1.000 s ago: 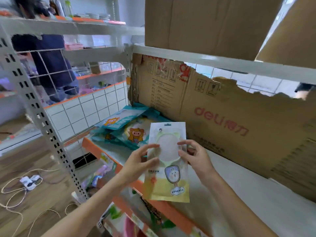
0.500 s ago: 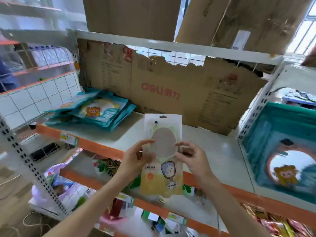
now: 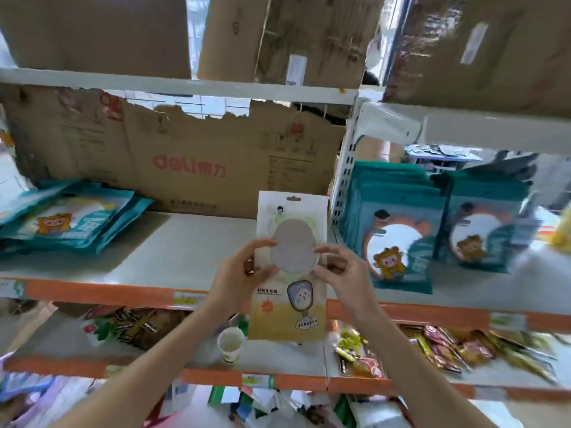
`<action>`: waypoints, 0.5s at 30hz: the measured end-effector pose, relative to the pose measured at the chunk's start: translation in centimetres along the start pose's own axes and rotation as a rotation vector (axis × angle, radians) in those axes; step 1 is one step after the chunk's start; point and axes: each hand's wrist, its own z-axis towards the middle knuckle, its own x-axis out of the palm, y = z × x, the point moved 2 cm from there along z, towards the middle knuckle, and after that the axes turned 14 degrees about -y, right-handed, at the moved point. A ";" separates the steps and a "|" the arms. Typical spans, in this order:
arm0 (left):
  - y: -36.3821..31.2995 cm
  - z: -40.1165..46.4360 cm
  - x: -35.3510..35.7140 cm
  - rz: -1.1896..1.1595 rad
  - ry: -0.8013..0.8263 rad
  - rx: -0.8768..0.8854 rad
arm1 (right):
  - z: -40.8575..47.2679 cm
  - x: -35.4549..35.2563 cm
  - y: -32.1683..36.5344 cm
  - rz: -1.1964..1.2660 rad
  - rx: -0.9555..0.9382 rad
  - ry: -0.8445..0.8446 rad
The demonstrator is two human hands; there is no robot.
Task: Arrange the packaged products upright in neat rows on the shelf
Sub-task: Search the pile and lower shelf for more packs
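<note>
Between both hands, a pale yellow packet [image 3: 290,273] is hanging upright in front of the orange shelf edge [image 3: 92,293]. Left hand [image 3: 244,274] is pinching its left side, thumb on the front; right hand [image 3: 343,273] is pinching the right side, apparently with curled fingers. Teal packets [image 3: 392,230] are standing just to the right.

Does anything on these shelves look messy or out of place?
Yes. The teal packs at the left lie flat in a slumped pile, while the ones at the right stand upright. The cardboard backing has a ragged, torn top edge. A paper cup sits among the snacks below.
</note>
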 end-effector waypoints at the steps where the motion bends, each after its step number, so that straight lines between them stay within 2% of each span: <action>1: -1.0 -0.1 1.6 -0.014 0.019 0.016 | 0.3 -1.8 0.0 -0.001 0.001 -0.024; 15: -13.5 -5.7 27.8 -0.217 0.257 0.114 | 0.7 -31.3 -2.2 -0.164 0.029 -0.338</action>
